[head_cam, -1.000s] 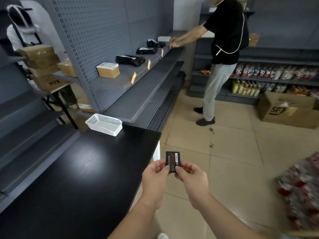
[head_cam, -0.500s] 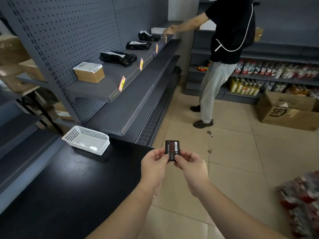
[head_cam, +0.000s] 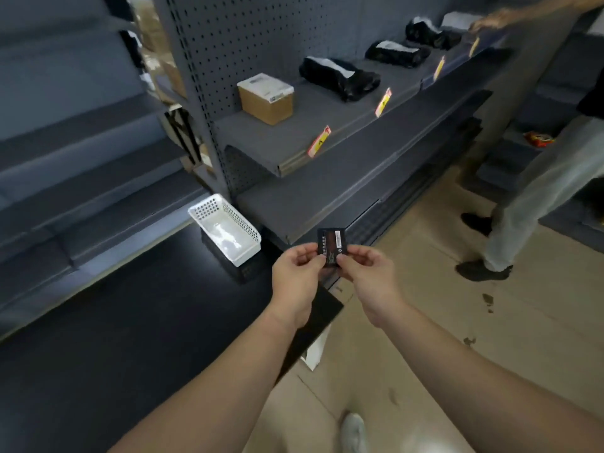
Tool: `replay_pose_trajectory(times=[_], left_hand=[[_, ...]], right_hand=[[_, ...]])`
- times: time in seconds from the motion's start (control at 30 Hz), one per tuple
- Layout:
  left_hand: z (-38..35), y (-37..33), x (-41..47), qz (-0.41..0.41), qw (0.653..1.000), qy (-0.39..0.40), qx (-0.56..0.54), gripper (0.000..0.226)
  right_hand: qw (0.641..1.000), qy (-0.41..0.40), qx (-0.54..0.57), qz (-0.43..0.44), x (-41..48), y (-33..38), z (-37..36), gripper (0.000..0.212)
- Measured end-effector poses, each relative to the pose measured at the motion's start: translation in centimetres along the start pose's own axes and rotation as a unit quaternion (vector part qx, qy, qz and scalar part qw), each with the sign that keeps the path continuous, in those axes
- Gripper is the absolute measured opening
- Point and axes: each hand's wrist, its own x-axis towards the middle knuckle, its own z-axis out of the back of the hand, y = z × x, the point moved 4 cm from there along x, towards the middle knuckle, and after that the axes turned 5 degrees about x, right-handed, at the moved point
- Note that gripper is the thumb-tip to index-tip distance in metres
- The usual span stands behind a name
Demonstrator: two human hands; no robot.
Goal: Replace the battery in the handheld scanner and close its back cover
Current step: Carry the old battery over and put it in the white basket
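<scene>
A flat black battery (head_cam: 330,245) with a red label and white print stands upright between my two hands, over the right corner of the black table (head_cam: 130,338). My left hand (head_cam: 295,276) pinches its left edge with thumb and fingers. My right hand (head_cam: 367,271) pinches its lower right edge. No handheld scanner can be made out for certain; several black wrapped items (head_cam: 338,76) lie on the grey shelf (head_cam: 294,138) beyond.
A white perforated basket (head_cam: 225,232) sits at the table's far corner, with something clear inside. A cardboard box (head_cam: 266,98) stands on the shelf. Another person (head_cam: 536,197) stands at the right, a hand reaching onto the shelf. Tiled floor lies to the right.
My view has swung left and closer to the shelf and basket. Both hands have kept hold of the battery, now above the table's corner instead of the floor.
</scene>
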Motion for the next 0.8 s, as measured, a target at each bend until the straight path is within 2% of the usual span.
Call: replay_pose_trajectory(times=[0.37, 0.63, 0.8], left_hand=[[5.8, -0.8, 5.4, 0.007, 0.981, -0.183, -0.065, 0.019], [11.2, 0.3, 12.7, 0.048, 0.967, -0.242, -0.065, 0.018], [12.7, 2.4, 17.6, 0.107, 0.950, -0.286, -0.062, 0.018]], right_hand=[[0.981, 0.175, -0.064, -0.061, 7.8, -2.6, -10.0, 0.019], [0.968, 0.197, -0.116, -0.101, 12.7, -5.9, -17.6, 0.022], [0.958, 0.203, -0.172, -0.105, 16.3, -8.2, -20.8, 0.020]])
